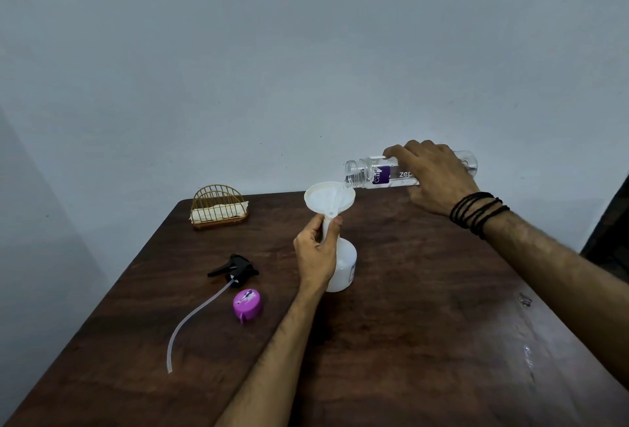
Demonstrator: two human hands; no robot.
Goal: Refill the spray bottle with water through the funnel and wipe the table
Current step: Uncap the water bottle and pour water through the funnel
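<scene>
A white spray bottle stands upright mid-table with a white funnel set in its neck. My left hand grips the bottle's neck and the funnel stem. My right hand holds a clear water bottle with a purple label, tipped almost flat, its open mouth over the funnel's right rim. The black spray head with its long dip tube lies on the table to the left. A purple cap lies beside it.
A gold wire holder with folded white cloth or napkins stands at the table's far left corner. Small wet spots glint on the dark wooden table near its right edge. A pale wall runs close behind.
</scene>
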